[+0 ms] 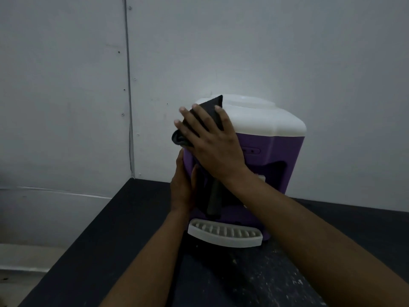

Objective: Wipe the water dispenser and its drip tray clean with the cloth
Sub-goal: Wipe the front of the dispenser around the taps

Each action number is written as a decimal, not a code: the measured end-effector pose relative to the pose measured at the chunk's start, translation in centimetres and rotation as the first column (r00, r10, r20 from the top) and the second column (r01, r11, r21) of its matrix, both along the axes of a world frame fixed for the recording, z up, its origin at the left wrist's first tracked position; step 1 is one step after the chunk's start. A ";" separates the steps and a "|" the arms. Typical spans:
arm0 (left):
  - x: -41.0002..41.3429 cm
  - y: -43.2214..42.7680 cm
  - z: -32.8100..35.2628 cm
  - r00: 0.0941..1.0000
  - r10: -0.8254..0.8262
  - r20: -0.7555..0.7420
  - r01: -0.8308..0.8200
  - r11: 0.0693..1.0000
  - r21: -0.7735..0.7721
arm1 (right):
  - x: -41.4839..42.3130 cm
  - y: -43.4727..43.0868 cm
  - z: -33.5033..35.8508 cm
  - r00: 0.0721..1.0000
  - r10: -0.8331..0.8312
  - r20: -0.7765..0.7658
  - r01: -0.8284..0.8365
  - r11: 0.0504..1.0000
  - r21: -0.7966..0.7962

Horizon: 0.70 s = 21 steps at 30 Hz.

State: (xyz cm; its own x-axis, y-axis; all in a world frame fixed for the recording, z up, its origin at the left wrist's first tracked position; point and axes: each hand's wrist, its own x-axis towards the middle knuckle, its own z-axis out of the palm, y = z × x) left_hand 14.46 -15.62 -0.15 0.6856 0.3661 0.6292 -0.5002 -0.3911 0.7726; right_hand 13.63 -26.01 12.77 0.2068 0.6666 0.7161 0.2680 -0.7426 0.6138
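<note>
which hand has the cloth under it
The right hand, spread flat on the dark cloth at the top edge of the dispenser. The left hand rests lower, against its purple side.

The right hand (214,142) and black cloth (212,106) hide much of the water dispenser (284,151) front; I can't make out its small panel marks (251,150).

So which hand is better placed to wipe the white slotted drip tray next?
Probably the right hand: it presses the dark cloth on the purple-and-white water dispenser. The left hand only steadies its side.
</note>
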 end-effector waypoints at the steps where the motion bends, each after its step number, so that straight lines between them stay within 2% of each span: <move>1: 0.1 0.1 -0.1 1.000 0.007 -0.009 -0.007 1.000 0.021 | 0.1 -0.3 -0.1 1.000 0.007 0.022 -0.006 0.999 -0.048; 4: 0.4 0.2 -0.5 0.998 0.047 -0.042 -0.046 0.998 0.037 | 0.2 -1.2 -0.1 0.997 0.032 0.073 -0.022 0.990 -0.139; 10: -0.1 0.4 -0.3 0.998 0.064 0.009 -0.064 0.994 0.089 | 0.6 -5.3 -0.8 0.978 0.116 0.171 -0.098 0.989 -0.107; 14: -0.4 0.3 -0.2 0.997 0.058 0.054 -0.063 0.992 0.107 | 1.0 -8.9 -1.9 0.966 0.188 0.175 -0.189 0.982 -0.011; 17: -0.4 0.1 -0.3 0.997 0.057 0.055 -0.062 0.995 0.081 | 1.1 -10.2 -2.5 0.970 0.180 0.163 -0.191 0.980 0.057; 21: -0.3 -0.3 -0.2 0.996 0.058 0.060 -0.060 0.998 0.029 | 0.1 -6.6 -3.6 0.986 0.156 0.064 -0.168 0.927 0.336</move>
